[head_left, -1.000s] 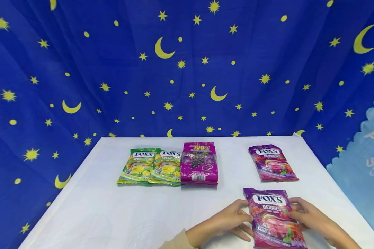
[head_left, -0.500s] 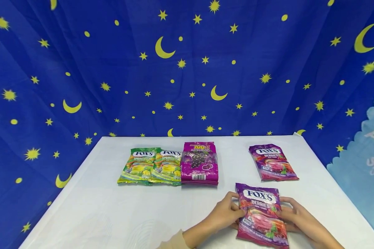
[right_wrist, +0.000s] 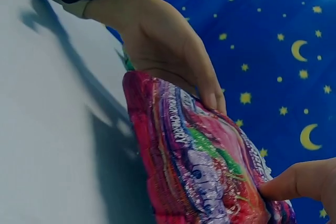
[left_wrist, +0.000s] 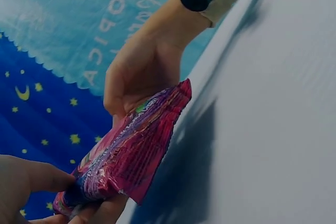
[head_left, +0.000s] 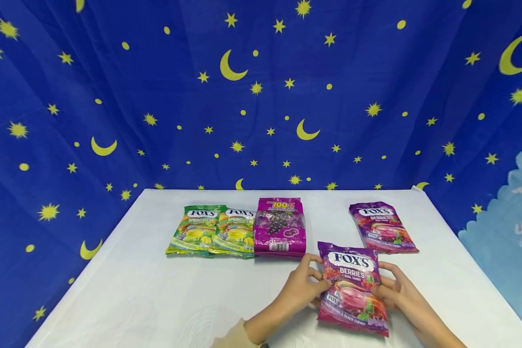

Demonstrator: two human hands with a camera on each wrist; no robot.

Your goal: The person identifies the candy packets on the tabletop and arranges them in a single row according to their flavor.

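Observation:
Between both hands is a purple bag of Fox's Berries candy (head_left: 351, 295), its printed front facing up. My left hand (head_left: 299, 289) grips its left edge, thumb on the front and other fingers at the side and behind. The right hand (head_left: 400, 296) pinches the opposite edge the same way. In the left wrist view, the bag (left_wrist: 131, 150) is tilted, its crimped bottom edge over a shadow on the white table. The right wrist view shows the right thumb (right_wrist: 294, 184) pressing on the bag's front.
Another Berries bag (head_left: 384, 228) lies behind the right hand on the white table (head_left: 165, 299). Two green-yellow Fox's Spring Tea bags (head_left: 195, 232) overlap at the back left, beside a magenta grape candy bag (head_left: 280, 228). A blue star-and-moon curtain (head_left: 261, 96) hangs behind the table.
Both hands have carried the Berries bag left and away from the person, toward the grape candy bag. The left fingers have closed more firmly on its edge. The other bags have stayed put.

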